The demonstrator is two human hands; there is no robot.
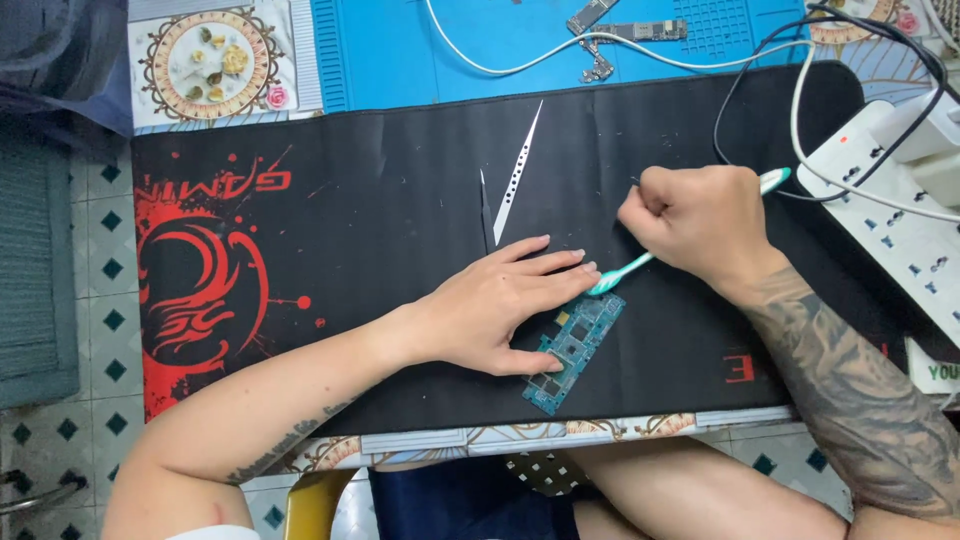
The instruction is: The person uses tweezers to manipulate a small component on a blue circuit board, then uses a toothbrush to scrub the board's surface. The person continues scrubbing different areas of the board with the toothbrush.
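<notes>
The circuit board (575,350), a narrow blue-green rectangle studded with small chips, lies flat and diagonal on the black desk mat (400,200) near the front edge of the counter (90,290). The left hand (500,305) rests flat on the board's upper-left edge, fingers extended and released, pinning it down. The right hand (695,220) is clenched around the handle of a teal and white toothbrush (625,270), whose bristled head touches the board's upper end just beside the left fingertips. Two slim metal pry tools (515,175), one perforated, lie on the mat behind the left hand. A white power strip (900,215) sits at the right.
</notes>
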